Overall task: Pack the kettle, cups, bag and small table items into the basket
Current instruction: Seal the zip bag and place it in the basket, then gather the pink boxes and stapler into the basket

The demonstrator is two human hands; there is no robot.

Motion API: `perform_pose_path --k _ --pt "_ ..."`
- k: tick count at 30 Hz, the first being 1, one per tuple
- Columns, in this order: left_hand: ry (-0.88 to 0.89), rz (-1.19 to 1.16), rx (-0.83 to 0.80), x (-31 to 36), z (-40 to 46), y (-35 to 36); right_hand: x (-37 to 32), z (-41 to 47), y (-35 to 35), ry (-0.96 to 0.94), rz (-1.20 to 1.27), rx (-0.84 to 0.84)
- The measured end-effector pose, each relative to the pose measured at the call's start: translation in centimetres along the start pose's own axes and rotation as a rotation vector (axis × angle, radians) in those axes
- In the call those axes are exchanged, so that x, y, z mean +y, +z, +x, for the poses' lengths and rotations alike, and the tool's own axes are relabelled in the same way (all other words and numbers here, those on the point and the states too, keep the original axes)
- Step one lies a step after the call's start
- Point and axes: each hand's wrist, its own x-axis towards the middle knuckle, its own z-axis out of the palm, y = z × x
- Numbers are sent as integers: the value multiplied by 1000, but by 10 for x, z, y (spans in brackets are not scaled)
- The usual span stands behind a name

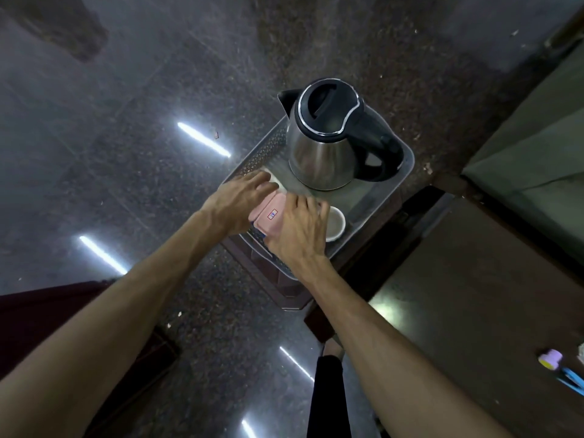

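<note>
A steel kettle (pixel 328 134) with a black lid and handle stands in the far end of a grey perforated basket (pixel 406 175). A white cup (pixel 335 223) sits in the basket's near right part. Another white cup (pixel 274 178) shows partly under my left hand's fingers. A pink box (pixel 268 218) with a small label lies in the basket between both hands. My left hand (pixel 240 202) rests on its left side, fingers extended. My right hand (pixel 298 230) lies over its right side with fingers bent down on it.
The basket sits on a small dark stool (pixel 284 289) on a shiny speckled floor. A brown table (pixel 474 295) at the right carries a small purple item (pixel 550 359) and a blue item (pixel 572 379). A green cushion (pixel 537 147) lies beyond it.
</note>
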Motion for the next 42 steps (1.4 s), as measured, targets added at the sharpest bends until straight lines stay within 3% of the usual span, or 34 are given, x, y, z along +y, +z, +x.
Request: perform_pose_path --k 8,14,23,33,42 --pt "-32 115 -99 -2 8 -6 8 -4 -12 -14 75 -45" --pt "-85 68 -23 32 -4 -25 45 -29 -43 23 283 101" --pt "-28 -240 235 201 14 -21 165 -99 -73 279 357 181" --pt "148 -306 120 423 55 24 322 -230 -91 604 388 251" --pt "184 -321 -66 574 67 76 442 -353 -86 1012 409 212"
